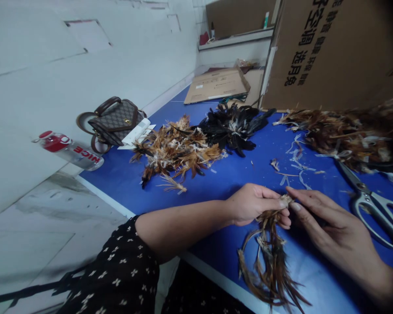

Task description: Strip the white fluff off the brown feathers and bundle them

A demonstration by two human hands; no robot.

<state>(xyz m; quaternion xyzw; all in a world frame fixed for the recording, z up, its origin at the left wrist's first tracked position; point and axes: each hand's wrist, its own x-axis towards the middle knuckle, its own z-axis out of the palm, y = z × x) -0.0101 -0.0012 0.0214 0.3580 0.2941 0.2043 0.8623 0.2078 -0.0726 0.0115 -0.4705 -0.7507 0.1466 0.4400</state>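
Observation:
My left hand (pixel 260 205) is closed around the upper end of a bunch of brown feathers (pixel 275 261), thumb on top. The feathers hang down over the table's near edge, dark and glossy toward their tips. From the right, my right hand (pixel 337 231) meets the pale quill ends, its thumb and forefinger pinching at them. Exactly what lies between those fingertips is partly hidden. Beyond my hands, scraps of clear tape and string (pixel 301 168) are scattered on the blue table (pixel 216 192). Silver-and-black scissors (pixel 375 203) lie beside my right hand.
Piles of brown feathers (pixel 180 148), black feathers (pixel 236 126) and more brown bundles (pixel 353 135) lie farther back. A handbag (pixel 118 120) and a plastic bottle (pixel 72 150) stand at the left edge. A large cardboard box (pixel 334 56) rises behind, near flattened cardboard (pixel 216 83).

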